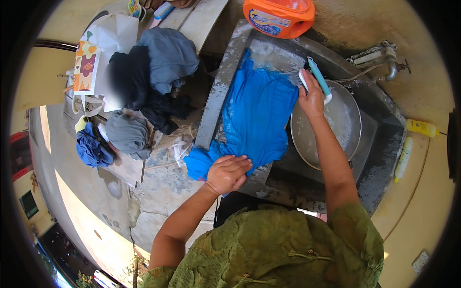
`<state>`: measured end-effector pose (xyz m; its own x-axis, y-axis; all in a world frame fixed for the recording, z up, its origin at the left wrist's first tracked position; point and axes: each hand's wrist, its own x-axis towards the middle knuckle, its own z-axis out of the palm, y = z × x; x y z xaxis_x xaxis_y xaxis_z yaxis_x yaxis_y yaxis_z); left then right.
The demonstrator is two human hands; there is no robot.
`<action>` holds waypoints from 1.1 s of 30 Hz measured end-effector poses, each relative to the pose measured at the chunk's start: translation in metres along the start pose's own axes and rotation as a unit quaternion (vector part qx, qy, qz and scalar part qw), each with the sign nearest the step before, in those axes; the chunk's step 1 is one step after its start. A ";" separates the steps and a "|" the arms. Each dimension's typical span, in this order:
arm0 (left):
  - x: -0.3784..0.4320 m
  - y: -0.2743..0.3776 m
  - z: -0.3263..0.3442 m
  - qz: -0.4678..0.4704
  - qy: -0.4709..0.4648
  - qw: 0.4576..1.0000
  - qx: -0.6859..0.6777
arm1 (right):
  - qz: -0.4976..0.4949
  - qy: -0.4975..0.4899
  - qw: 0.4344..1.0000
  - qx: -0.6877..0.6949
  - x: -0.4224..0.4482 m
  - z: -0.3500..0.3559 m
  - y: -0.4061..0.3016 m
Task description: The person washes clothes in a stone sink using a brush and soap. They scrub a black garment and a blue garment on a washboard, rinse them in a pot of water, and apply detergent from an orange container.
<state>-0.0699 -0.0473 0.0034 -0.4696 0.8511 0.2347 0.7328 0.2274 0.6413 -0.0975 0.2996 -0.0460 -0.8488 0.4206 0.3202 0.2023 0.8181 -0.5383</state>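
A wet blue cloth garment (257, 115) lies spread over the left part of a dark stone wash sink (225, 75). My left hand (228, 172) rests on its near end, fingers together, pressing the bunched fabric at the sink's edge. At the garment's far right edge, my right hand (311, 95) grips a white-and-teal scrub brush (319, 77). Its bristles face left towards the cloth, and my fingers hide part of it. Foamy water (275, 54) lies beyond the garment. A round metal basin (340, 115) of cloudy water sits under my right forearm.
An orange Tide detergent tub (279, 18) stands on the far rim. A metal tap (390, 64) juts from the wall at right. Yellow bottles (421, 127) line the right side. Grey clothes (167, 57), black clothes (133, 79) and another brush (164, 10) lie at left.
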 end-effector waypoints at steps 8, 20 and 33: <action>0.009 0.005 0.002 0.011 0.002 1.000 0.027 | 0.485 0.061 0.868 -0.088 -0.152 -0.001 0.165; 0.024 0.004 0.010 -0.353 0.119 0.907 -0.195 | 0.328 -0.241 0.562 0.720 -0.044 -0.039 -0.086; 0.141 -0.064 0.058 -0.329 0.236 0.900 0.163 | 0.482 -0.106 0.741 0.456 -0.133 -0.110 0.042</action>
<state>-0.1549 0.0855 -0.0469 -0.9553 0.2026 0.2153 0.2881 0.8010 0.5248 0.0775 0.3206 -0.0256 -0.6015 0.4870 -0.6332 0.4326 -0.4678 -0.7707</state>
